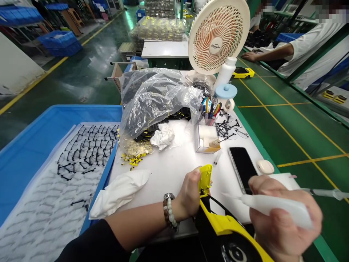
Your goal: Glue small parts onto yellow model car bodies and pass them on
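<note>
My left hand (188,193) grips a yellow and black toy car (220,222) near the table's front edge, holding it tilted with its nose up. A wheel shows at the bottom of the view. My right hand (283,214) is shut on a white squeeze bottle (272,209), whose thin pointed nozzle aims left towards the car's yellow part. The nozzle tip and the car are close, but I cannot tell whether they touch. A thin clear rod (324,193) sticks out to the right of that hand.
The white worktable (169,171) holds a white cloth (117,194), a black phone (242,169), a clear box (205,140) and a bulging plastic bag (152,102). Left of it, a blue tray (81,111) holds rows of small black parts. A fan (218,36) stands behind, and a co-worker's arm (261,54) rests at upper right.
</note>
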`<action>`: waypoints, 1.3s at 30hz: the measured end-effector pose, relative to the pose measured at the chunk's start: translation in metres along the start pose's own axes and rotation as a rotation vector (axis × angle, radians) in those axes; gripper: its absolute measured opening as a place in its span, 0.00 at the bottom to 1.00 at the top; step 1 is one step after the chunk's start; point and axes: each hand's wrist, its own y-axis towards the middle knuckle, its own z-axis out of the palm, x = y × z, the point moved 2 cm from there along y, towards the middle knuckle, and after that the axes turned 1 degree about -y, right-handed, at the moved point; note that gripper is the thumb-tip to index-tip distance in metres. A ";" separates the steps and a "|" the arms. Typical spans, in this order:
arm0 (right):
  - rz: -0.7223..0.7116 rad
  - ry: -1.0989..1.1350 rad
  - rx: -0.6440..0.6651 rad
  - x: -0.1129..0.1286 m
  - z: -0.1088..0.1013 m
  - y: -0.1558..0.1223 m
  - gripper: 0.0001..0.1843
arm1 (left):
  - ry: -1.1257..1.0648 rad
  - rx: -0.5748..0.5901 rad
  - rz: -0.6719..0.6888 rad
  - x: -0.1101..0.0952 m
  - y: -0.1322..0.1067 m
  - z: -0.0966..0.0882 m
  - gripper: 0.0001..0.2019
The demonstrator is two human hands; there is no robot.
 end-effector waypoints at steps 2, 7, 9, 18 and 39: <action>0.001 -0.016 0.024 -0.002 0.008 -0.003 0.03 | 0.020 0.005 0.023 -0.002 0.001 0.003 0.27; -0.064 -0.061 0.002 -0.008 0.014 -0.007 0.03 | 0.035 0.014 0.026 -0.004 0.002 0.004 0.27; -0.102 -0.063 0.003 -0.010 0.014 -0.008 0.05 | 0.027 0.008 0.006 -0.002 0.002 0.002 0.28; -0.125 -0.089 0.005 -0.011 0.018 -0.010 0.08 | 0.017 -0.004 -0.038 -0.008 0.003 0.005 0.30; -0.142 -0.065 0.049 -0.011 0.016 -0.011 0.15 | 0.007 0.019 0.000 0.000 0.002 0.000 0.29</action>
